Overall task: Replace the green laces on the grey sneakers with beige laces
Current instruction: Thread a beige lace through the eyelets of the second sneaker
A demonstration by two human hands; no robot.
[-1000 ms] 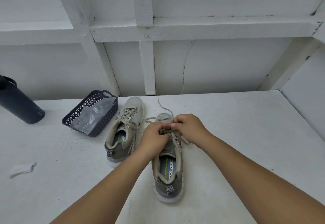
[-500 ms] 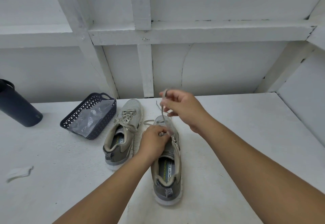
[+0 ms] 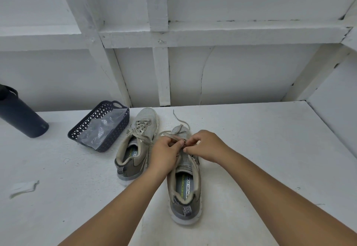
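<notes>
On the worktop [image 3: 251, 149] two sneakers lie side by side; the basket [image 3: 85, 127] stands left of them, the bottle [image 3: 21, 116] at the left edge

Bare table [image 3: 251, 149] right of sneakers, basket [image 3: 100, 126] and bottle [image 3: 21, 116] crowd left, wall [image 3: 241, 75] behind

white table [image 3: 251, 149], sneakers [image 3: 135, 149], basket [image 3: 85, 127], bottle [image 3: 21, 116]

Both hands, left hand [image 3: 164, 152] and right hand [image 3: 205, 145], pinch the lace [image 3: 178, 129] over the near sneaker [image 3: 184, 185]; the laced sneaker [image 3: 135, 145] lies just left of it, the basket [image 3: 100, 125] farther left.
</notes>
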